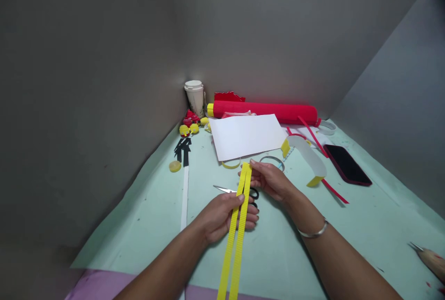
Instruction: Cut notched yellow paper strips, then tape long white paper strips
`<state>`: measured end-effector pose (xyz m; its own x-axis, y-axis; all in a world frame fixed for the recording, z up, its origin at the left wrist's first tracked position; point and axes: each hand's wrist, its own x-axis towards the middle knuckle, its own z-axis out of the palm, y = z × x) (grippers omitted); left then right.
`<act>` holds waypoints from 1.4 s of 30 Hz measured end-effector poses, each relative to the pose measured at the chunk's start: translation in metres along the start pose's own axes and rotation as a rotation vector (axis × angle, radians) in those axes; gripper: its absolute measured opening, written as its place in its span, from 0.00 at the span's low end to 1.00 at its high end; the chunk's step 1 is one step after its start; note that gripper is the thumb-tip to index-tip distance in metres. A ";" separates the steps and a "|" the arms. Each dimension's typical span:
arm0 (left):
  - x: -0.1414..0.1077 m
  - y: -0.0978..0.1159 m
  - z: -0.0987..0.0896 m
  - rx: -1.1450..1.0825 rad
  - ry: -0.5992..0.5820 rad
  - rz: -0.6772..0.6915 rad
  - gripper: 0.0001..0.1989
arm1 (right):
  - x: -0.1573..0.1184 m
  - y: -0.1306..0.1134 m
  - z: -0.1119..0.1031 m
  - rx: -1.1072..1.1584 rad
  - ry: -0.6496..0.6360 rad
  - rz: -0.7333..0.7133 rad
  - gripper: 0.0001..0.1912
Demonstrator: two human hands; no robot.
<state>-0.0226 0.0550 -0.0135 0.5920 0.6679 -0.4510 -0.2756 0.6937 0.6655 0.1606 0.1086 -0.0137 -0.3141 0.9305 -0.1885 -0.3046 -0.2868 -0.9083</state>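
Bare hands [219,216], bare forearms [174,263], the right one ringed by a slim, shiny, silver-coloured bangle [314,235]

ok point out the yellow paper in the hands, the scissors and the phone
Yellow paper [238,249]: head view, on one of its two long lengths
Scissors [227,190]: head view, on the blades
Phone [347,164]: head view, middle of the dark screen

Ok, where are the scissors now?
In the head view, the scissors are below centre, slightly right, partly hidden behind the yellow strip, between the left hand and the right hand.
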 end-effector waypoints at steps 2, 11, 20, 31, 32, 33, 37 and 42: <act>0.000 0.000 0.000 0.004 -0.001 -0.002 0.12 | -0.001 -0.001 0.001 -0.005 -0.006 0.002 0.18; -0.002 0.001 0.003 0.012 0.007 -0.012 0.12 | -0.001 0.001 0.000 -0.024 -0.001 -0.006 0.17; -0.001 -0.001 0.003 0.027 0.013 -0.015 0.12 | 0.000 0.001 0.000 -0.038 0.013 -0.026 0.16; 0.000 -0.004 0.004 0.125 0.019 -0.022 0.11 | 0.005 0.003 0.001 -0.149 0.194 -0.097 0.17; 0.000 -0.004 0.004 0.136 0.020 -0.026 0.11 | 0.005 0.003 0.000 -0.159 0.217 -0.110 0.17; 0.000 -0.005 0.004 0.143 0.019 -0.032 0.11 | 0.006 0.003 0.000 -0.169 0.238 -0.122 0.17; 0.001 -0.006 0.003 0.136 -0.012 -0.046 0.09 | 0.007 0.003 -0.003 -0.196 0.314 -0.158 0.17; 0.001 -0.007 0.003 0.127 -0.018 -0.050 0.08 | 0.009 0.003 -0.006 -0.212 0.393 -0.185 0.16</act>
<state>-0.0176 0.0501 -0.0166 0.6163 0.6280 -0.4753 -0.1487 0.6854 0.7128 0.1621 0.1170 -0.0200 0.1040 0.9888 -0.1067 -0.1203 -0.0940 -0.9883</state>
